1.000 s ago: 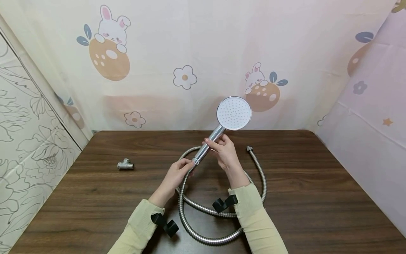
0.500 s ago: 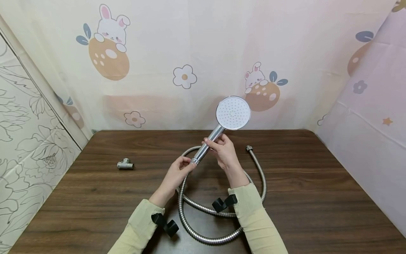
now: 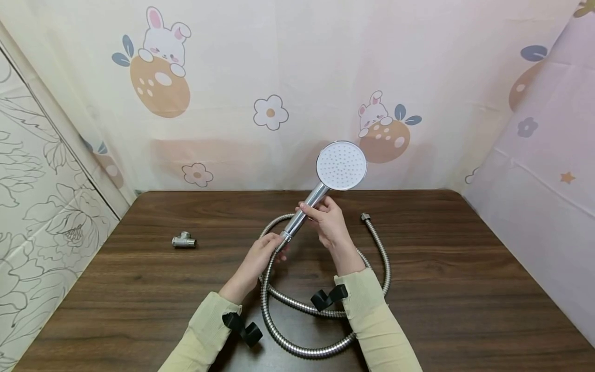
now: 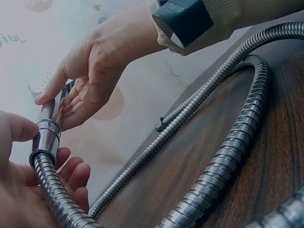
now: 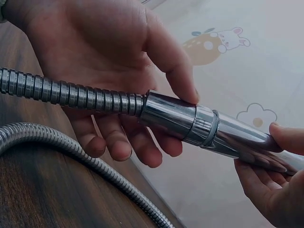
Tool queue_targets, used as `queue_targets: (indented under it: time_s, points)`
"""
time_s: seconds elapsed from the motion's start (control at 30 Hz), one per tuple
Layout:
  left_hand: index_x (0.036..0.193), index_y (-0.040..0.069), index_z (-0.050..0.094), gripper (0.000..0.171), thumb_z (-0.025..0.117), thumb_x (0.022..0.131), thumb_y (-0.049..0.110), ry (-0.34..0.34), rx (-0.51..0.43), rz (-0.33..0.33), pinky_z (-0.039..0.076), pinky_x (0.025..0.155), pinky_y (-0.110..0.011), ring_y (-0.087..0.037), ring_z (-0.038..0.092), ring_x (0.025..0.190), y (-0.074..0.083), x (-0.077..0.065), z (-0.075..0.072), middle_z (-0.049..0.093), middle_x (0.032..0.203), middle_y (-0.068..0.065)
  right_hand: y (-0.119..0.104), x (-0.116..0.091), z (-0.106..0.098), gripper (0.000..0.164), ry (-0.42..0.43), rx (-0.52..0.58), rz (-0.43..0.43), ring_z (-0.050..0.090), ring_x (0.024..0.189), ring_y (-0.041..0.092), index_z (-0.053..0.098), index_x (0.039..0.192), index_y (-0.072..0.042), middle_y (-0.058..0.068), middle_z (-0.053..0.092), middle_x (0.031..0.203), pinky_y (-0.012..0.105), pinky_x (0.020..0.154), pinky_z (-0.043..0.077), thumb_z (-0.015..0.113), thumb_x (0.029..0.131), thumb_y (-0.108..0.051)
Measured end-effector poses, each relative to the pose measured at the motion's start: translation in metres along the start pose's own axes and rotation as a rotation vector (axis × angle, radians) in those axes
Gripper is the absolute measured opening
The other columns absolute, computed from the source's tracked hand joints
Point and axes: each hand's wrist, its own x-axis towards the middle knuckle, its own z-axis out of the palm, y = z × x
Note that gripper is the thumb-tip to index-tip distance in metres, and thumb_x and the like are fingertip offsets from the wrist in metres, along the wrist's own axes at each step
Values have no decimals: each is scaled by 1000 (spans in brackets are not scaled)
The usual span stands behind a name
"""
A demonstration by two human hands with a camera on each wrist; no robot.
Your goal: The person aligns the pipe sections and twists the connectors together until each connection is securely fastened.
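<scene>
A chrome handheld shower head (image 3: 341, 165) with a round white face is tilted up above the back of the table. My right hand (image 3: 333, 227) grips its handle, thumb across the near side and fingers behind. A coiled metal shower hose (image 3: 309, 353) runs up to the handle's lower end, where a smooth chrome hose nut (image 5: 168, 114) meets the ribbed collar. My left hand (image 3: 257, 258) holds this nut between thumb and fingers; in the right wrist view its thumb tip presses the nut's upper edge while the fingers curl beneath.
The hose's free end fitting (image 3: 365, 217) lies on the wooden table (image 3: 465, 289) at right, beyond my right wrist. A small chrome tee fitting (image 3: 184, 240) lies at left. A printed curtain (image 3: 297, 62) hangs behind the table's back edge.
My left thumb and fingers have shifted round the hose nut, first one way, then back, with the fingers now showing underneath. The right hand and shower head stay nearly still.
</scene>
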Motion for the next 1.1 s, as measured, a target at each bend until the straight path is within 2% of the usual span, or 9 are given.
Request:
queue_targets:
  time_s: [0.17,0.27,0.4,0.6,0.7,0.87,1.0,1.1]
  points:
    - [96,3,57,22,56,88,23,31,16,16,42,55,-29,-16,53,70,-1,0,-1,59,81,-13,0,0,0,37,0,1,2,66,80,12,41,118,3,0,63,85,31,80,50,58,85,3]
    - [99,3,56,23,61,85,20,48,19,36,42,57,-29,-19,54,72,-1,1,-2,58,80,-10,0,0,0,36,-3,3,1,66,80,13,42,117,2,1,63,86,35,83,49,58,85,3]
    - [101,3,54,28,68,80,16,76,33,54,40,63,-27,-17,52,72,0,1,-2,57,83,-4,-1,0,1,36,-1,-3,5,66,80,13,43,116,1,2,63,88,33,81,50,59,85,2]
    - [102,2,53,31,69,78,14,84,55,58,37,61,-26,-12,47,69,1,0,-1,56,83,-3,0,0,1,43,9,-16,22,66,80,12,39,123,4,3,62,91,29,76,51,59,85,1]
    - [102,3,52,28,66,82,17,66,29,44,40,64,-27,-15,52,70,1,0,-1,61,83,-4,1,-1,1,43,16,-11,30,66,80,13,40,123,5,3,63,90,28,75,52,60,84,1]
    - [104,4,50,25,46,94,26,-4,-55,1,47,73,-36,-18,59,71,-1,-1,-2,65,80,-7,2,0,0,39,13,-6,35,66,80,13,42,119,3,1,64,87,27,74,52,60,84,1]
    - [104,-1,50,33,38,96,28,-66,-35,-16,48,72,-34,-15,57,68,-1,0,-2,62,77,-4,2,0,0,40,17,-12,27,66,79,12,41,120,4,1,64,87,27,74,52,60,84,1]
    - [102,-6,51,36,39,96,27,-74,-17,-17,47,69,-30,-14,56,66,0,1,-2,61,74,-3,1,0,0,41,20,-12,27,66,79,12,41,121,4,1,64,87,27,74,51,60,84,1]
